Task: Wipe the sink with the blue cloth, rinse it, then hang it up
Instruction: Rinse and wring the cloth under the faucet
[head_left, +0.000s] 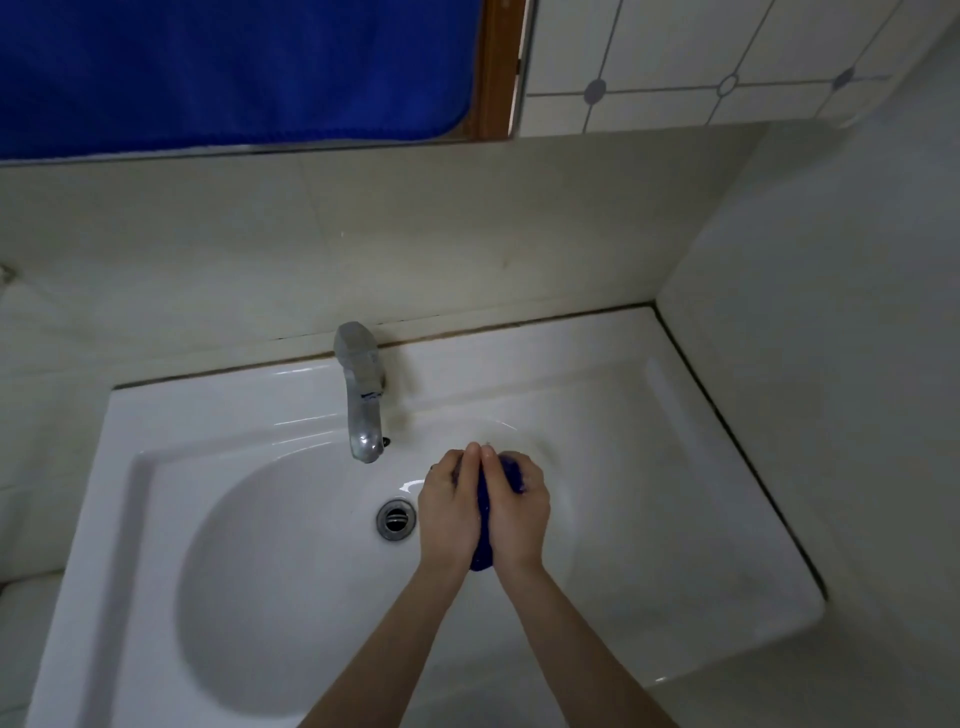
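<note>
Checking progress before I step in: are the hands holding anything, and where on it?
Both hands, left hand and right hand, squeeze the bunched blue cloth between their palms.

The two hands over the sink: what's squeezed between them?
The head view shows the blue cloth bunched between the left hand and right hand.

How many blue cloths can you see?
2. One small blue cloth is squeezed between both hands over the sink; a big blue towel hangs at the top left.

The basin (270, 597) lies open left of the drain (396, 521). The faucet (362, 402) overhangs its back edge
</note>
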